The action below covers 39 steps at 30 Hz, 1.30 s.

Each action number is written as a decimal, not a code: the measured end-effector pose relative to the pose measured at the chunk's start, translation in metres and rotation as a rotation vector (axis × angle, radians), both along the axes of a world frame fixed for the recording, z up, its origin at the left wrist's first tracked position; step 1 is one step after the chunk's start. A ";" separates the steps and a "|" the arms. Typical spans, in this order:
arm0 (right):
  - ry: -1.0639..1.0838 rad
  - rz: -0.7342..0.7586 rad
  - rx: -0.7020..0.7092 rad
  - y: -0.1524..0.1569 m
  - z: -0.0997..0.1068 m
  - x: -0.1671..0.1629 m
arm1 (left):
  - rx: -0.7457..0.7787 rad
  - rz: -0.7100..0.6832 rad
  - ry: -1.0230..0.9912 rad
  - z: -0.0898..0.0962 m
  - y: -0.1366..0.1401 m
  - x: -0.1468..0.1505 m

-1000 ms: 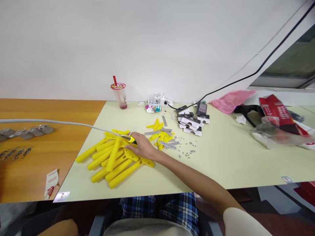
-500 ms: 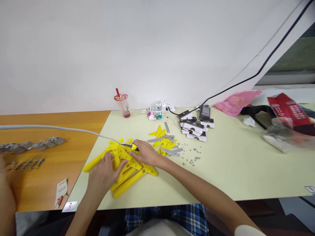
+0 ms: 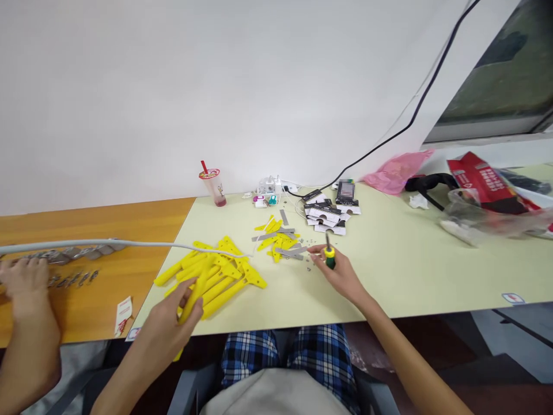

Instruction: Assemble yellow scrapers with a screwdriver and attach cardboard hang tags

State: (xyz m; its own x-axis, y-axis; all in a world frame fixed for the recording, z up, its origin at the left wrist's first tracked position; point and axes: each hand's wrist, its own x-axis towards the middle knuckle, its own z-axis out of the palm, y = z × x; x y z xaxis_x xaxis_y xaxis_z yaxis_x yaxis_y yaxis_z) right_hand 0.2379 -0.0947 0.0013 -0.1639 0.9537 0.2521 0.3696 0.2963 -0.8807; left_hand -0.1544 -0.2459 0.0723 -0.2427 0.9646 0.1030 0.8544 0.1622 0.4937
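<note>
My left hand (image 3: 166,325) is closed around a yellow scraper handle (image 3: 199,286), lifted at the near edge of a pile of similar yellow scrapers (image 3: 222,297). A screwdriver (image 3: 330,258) with a green and yellow grip sits in my right hand (image 3: 343,279), its dark shaft pointing up. The thumb and index finger of that hand are by the end of a flat grey metal blade (image 3: 290,254) and some tiny screws (image 3: 308,269); whether they pinch anything, I cannot tell. Loose yellow head pieces (image 3: 271,225) lie just beyond, mixed with more blades.
A cup with a red straw (image 3: 215,185), a power strip (image 3: 273,184) and stacked small boxes (image 3: 326,213) stand near the wall. Bags (image 3: 488,181) lie at right. A grey cable (image 3: 129,242) crosses the left side. Another person's hand (image 3: 26,276) is at the wooden table.
My right hand has moved right with the screwdriver, from the scraper pile to the blades and screws. My left hand has drawn nearer to me, now raising one scraper handle.
</note>
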 end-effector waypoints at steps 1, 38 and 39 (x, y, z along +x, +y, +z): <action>0.055 -0.050 -0.013 -0.005 -0.001 0.008 | -0.006 -0.060 -0.069 -0.003 -0.011 0.009; 0.204 -0.140 -0.060 0.112 -0.011 -0.011 | -0.005 -0.251 -1.665 -0.059 0.199 0.161; 0.194 -0.141 -0.031 0.114 -0.013 -0.010 | 0.011 -0.234 -1.677 -0.059 0.200 0.161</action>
